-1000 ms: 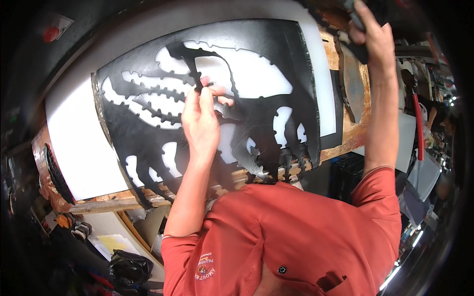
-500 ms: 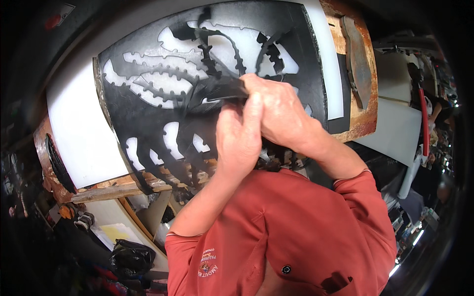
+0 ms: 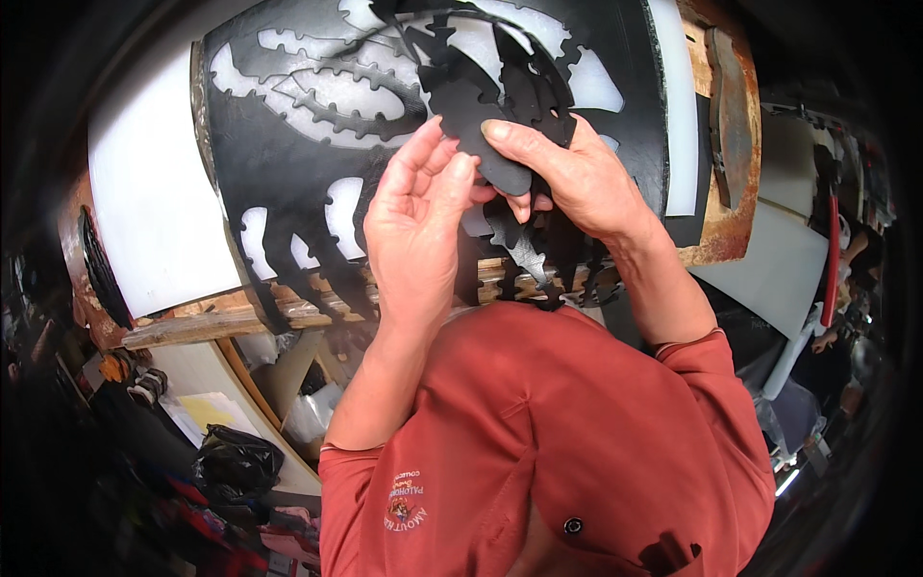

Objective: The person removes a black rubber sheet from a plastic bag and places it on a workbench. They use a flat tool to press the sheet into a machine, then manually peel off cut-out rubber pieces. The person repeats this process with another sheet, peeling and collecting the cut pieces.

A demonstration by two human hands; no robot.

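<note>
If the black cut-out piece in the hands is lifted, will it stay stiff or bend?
The black cut-out piece is probably floppy: it looks thin and curves between both hands. Its narrow toothed strips could snag or tear. It seems light, since the right hand pinches it with fingertips only.

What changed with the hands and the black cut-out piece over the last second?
The right hand, raised toward the bench's far edge a second ago, came down to join the left hand. Both now pinch a toothed black cut-out piece and hold it raised over the black sheet. The sheet still lies on the white board, across the wooden bench.
</note>
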